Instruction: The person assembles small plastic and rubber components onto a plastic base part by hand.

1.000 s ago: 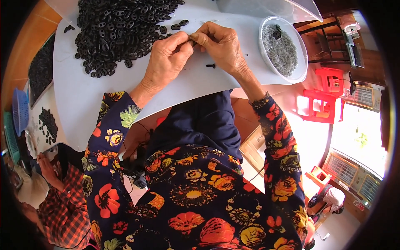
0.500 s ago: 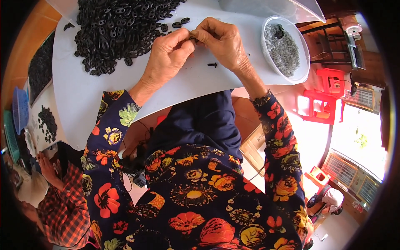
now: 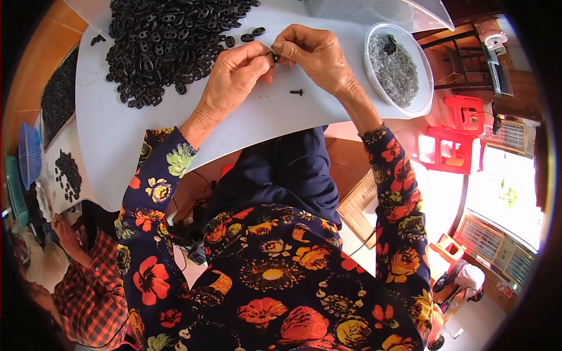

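My left hand pinches a small black part between thumb and forefinger above the table. Meeting it from the other side, my right hand has thumb and forefinger closed at the same part. Fingers cover most of it, so its full shape is hidden. On the table below lies a short black pin-like piece with a wider end. Two loose black oval pieces lie just beyond my left hand. A large heap of black two-holed oval pieces spreads to its left.
A round clear tub of tiny silvery-grey pieces stands at the right edge of the white table. A clear plastic bin is at the back. Someone in a checked shirt sits at lower left. Red stools stand to the right.
My right hand has turned slightly and its wrist has shifted a little to the right. More of the black part shows between the fingertips. My left hand has barely moved.
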Tool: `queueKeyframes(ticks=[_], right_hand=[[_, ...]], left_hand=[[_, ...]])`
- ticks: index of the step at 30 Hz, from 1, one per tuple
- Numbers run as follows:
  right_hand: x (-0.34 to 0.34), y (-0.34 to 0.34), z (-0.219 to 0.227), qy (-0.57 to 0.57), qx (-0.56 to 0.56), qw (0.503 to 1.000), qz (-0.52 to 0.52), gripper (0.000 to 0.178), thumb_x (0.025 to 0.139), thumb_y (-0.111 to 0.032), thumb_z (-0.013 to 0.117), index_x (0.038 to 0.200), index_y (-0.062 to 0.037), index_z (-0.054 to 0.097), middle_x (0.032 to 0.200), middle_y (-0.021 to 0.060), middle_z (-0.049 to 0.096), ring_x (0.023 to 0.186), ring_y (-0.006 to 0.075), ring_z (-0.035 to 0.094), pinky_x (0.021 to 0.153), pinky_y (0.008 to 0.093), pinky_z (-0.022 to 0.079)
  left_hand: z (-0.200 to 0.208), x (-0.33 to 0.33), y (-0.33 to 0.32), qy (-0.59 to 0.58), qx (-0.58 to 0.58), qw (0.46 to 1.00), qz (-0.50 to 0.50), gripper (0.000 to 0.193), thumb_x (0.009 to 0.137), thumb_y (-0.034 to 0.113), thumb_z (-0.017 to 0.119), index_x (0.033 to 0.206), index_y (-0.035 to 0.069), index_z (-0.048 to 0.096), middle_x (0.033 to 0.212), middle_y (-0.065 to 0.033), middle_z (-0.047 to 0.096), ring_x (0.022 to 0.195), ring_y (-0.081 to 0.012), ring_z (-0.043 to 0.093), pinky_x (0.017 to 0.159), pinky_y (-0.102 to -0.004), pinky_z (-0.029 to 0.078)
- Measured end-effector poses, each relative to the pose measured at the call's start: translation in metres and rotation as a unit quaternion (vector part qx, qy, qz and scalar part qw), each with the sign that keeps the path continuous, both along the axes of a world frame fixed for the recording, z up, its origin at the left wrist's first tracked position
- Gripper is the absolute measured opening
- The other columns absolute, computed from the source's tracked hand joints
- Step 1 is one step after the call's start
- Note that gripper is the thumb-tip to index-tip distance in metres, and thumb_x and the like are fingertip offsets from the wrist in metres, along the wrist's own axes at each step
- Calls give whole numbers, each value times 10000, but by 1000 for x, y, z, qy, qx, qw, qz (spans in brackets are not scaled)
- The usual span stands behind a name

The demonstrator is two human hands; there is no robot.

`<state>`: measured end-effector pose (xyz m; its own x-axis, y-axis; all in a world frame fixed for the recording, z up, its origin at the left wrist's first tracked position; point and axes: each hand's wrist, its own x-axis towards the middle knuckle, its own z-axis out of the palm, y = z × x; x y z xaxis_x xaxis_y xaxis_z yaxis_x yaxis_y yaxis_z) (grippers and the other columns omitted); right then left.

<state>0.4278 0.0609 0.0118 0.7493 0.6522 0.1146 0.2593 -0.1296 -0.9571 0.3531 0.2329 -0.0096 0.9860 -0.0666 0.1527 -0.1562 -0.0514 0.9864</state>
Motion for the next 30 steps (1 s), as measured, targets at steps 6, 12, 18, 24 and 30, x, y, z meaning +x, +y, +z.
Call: queueKeyframes(ticks=[6,12,18,24,30], right_hand=[[-13,10,-1,-41,13,995,-94,204,879,-193,662,846,8,660,696,53,647,659,87,579,614,254,480],[-17,11,2,-50,-27,993,-100,244,913,-238,619,871,-1,660,688,34,629,644,84,563,607,242,474],[-11,7,2,25,48,997,-61,226,935,-221,601,896,-2,645,695,-10,582,648,63,499,611,216,440],[-17,8,-4,10,31,994,-100,207,887,-191,663,863,15,658,703,13,625,660,69,544,623,234,469],[-31,11,3,54,87,990,-101,198,894,-178,655,893,17,620,743,25,640,721,78,583,692,237,500]], left_hand=[[1,-1,0,-28,19,999,4,137,877,100,528,790,3,571,659,14,535,631,-47,462,577,-211,392],[3,-3,-6,-28,20,998,48,132,880,99,533,809,-3,579,664,24,531,619,-39,432,559,-206,376],[-2,-2,-2,-27,16,999,31,129,884,105,529,827,4,585,674,22,551,618,-35,429,557,-208,372],[-1,-2,-3,-29,3,999,26,125,889,110,534,833,11,587,675,31,551,613,-32,421,551,-205,366],[-4,-2,0,-32,-12,999,31,135,903,120,548,841,8,588,678,31,552,619,-37,432,556,-207,376]])
